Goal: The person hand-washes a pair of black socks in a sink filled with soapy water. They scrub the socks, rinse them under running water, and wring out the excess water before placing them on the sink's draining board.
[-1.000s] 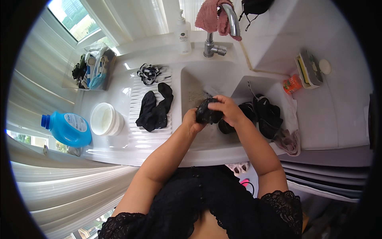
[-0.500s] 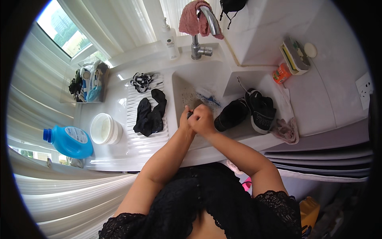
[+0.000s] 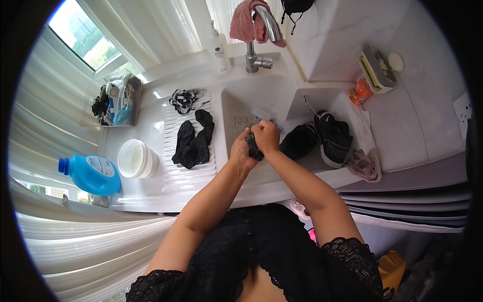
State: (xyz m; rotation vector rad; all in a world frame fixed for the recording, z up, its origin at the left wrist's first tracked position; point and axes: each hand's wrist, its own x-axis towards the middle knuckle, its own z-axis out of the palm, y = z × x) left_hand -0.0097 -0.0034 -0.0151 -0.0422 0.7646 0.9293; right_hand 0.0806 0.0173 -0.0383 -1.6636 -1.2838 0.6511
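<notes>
Over the sink basin, my left hand and my right hand press together around a wet, crumpled black cloth. Its exact kind cannot be made out. The fingers of both hands are closed on it. Beneath and beyond them lies foamy water, where a scrub brush is mostly hidden. Right of my hands, one black shoe lies against the inner wall, with a second black shoe with a pale sole beside it. On the ribbed washboard to the left rest black socks and black-and-white shoelaces.
A blue detergent jug and a white tub stand at left, below a clear bin. A pump bottle stands beside the faucet, which a pink cloth drapes. At right are an orange bottle and a pink rag.
Both hands have shifted slightly right and turned, and more of the black cloth shows between them. The brush in the basin is now mostly hidden. The whole view has shifted a little.
</notes>
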